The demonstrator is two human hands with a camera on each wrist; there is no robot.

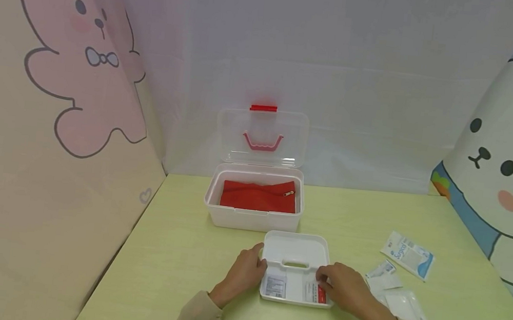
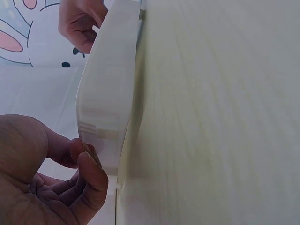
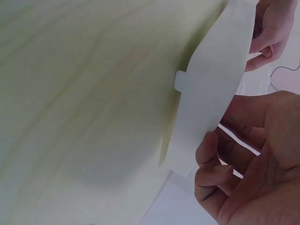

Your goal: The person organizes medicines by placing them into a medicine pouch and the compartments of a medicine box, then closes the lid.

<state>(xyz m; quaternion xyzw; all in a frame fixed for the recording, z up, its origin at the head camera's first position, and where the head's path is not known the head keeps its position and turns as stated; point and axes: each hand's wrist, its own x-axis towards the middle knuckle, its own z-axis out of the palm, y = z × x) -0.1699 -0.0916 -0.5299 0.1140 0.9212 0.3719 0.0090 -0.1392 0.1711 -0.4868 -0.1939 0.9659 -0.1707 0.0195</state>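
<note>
A white plastic tray with a slotted handle bar across its middle lies in front of the box. In its near compartment are a printed packet and a red-and-white packet. My left hand pinches the tray's left rim, its fingertips against the outer wall in the left wrist view. At the right rim, my right hand grips the edge with curled fingers; the right wrist view shows those fingertips on the tray's side wall. The tray's underside is close to the table and slightly raised in places.
Behind the tray stands a white box, its clear lid swung up, holding a red zippered pouch. To the right lie a blue-and-white "Surgical" packet, small sachets and a clear-wrapped white packet. Curtains border the table.
</note>
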